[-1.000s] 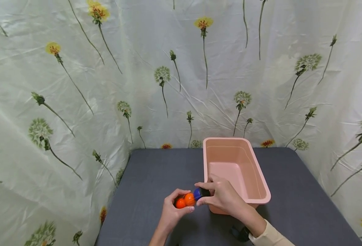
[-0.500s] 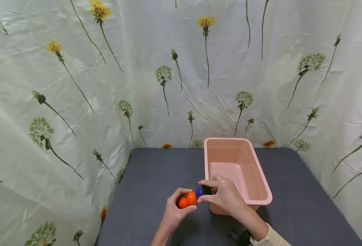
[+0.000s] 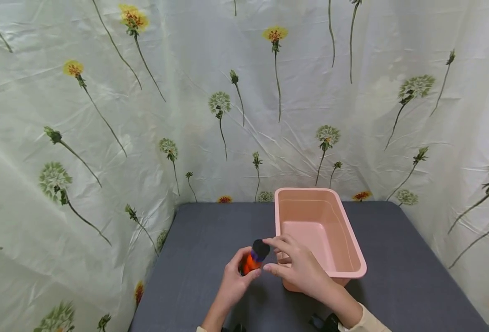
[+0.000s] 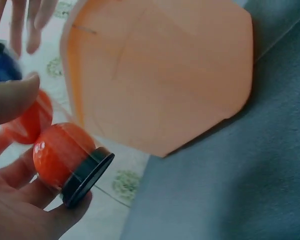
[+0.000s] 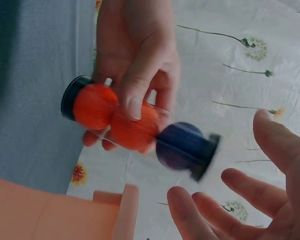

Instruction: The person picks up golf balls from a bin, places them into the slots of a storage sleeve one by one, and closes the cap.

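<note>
My left hand (image 3: 233, 278) grips a clear ball tube (image 5: 135, 132), its thumb lying across the middle. Inside sit two orange balls and a blue ball (image 5: 177, 146). A black cap (image 5: 208, 158) covers the blue end, blurred in the right wrist view. At the other end is a second black cap (image 4: 87, 176). In the head view the tube stands tilted, blue end up. My right hand (image 3: 297, 266) is spread beside the blue end, fingers apart, holding nothing.
Right behind the right hand stands a pink plastic tub (image 3: 353, 240) on the grey table (image 3: 203, 240). A flower-printed curtain (image 3: 194, 124) hangs around the back and sides. Dark straps (image 3: 327, 323) show near the right wrist.
My right hand has let go of the tube's blue end and spread its fingers. The left hand has turned the tube so that the blue end points up.
</note>
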`<action>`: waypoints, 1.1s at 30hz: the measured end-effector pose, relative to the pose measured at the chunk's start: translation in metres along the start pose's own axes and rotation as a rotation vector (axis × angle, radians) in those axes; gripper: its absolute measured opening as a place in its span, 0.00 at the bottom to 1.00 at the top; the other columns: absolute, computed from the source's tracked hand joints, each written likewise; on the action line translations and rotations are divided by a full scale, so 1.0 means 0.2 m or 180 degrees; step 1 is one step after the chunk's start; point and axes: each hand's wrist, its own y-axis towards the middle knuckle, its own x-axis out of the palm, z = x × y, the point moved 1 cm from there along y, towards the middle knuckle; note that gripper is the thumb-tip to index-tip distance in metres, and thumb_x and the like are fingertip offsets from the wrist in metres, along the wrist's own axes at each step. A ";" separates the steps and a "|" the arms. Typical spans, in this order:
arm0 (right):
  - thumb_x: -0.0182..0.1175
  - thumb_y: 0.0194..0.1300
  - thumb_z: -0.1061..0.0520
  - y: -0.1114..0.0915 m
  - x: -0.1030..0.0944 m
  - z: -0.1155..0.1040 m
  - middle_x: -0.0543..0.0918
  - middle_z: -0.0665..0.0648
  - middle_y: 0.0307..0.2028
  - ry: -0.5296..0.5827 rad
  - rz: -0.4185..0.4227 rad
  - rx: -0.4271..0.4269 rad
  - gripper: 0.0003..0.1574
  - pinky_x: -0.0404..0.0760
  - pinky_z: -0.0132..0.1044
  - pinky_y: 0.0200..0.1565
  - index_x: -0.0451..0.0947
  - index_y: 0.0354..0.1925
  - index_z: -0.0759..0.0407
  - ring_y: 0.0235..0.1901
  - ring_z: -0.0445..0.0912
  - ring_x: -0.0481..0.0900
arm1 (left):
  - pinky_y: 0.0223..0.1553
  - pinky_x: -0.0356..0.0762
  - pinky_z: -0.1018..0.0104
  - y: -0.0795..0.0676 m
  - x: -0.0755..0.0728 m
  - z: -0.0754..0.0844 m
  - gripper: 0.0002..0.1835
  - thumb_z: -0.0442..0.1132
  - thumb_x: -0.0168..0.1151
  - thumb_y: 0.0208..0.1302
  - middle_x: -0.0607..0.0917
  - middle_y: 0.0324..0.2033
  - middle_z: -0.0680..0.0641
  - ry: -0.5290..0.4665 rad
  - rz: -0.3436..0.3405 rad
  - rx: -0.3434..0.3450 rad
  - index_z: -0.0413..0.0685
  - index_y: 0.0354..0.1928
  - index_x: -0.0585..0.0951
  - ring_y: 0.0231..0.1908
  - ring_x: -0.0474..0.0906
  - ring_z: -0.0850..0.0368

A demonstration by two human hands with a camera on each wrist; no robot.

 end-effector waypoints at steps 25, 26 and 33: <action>0.72 0.63 0.55 -0.25 -0.22 0.15 0.78 0.39 0.52 -0.0640 0.0593 0.0030 0.29 0.85 0.41 0.41 0.78 0.60 0.38 0.45 0.37 0.80 | 0.49 0.81 0.52 0.03 0.07 -0.41 0.31 0.33 0.77 0.55 0.85 0.49 0.47 0.0340 0.0237 -0.0513 0.54 0.57 0.72 0.50 0.83 0.49; 0.72 0.63 0.56 -0.25 -0.22 0.15 0.78 0.39 0.52 -0.0662 0.0611 0.0027 0.29 0.85 0.41 0.40 0.78 0.60 0.38 0.45 0.37 0.80 | 0.49 0.82 0.51 0.03 0.07 -0.42 0.31 0.33 0.77 0.55 0.85 0.49 0.47 0.0374 0.0223 -0.0493 0.54 0.57 0.72 0.49 0.83 0.49; 0.72 0.62 0.56 -0.27 -0.26 0.17 0.79 0.40 0.52 -0.0859 0.0719 -0.0018 0.30 0.85 0.42 0.41 0.79 0.60 0.38 0.46 0.38 0.79 | 0.46 0.82 0.55 0.02 0.05 -0.44 0.30 0.34 0.77 0.54 0.85 0.47 0.48 0.0586 0.0205 -0.0398 0.54 0.54 0.70 0.47 0.84 0.51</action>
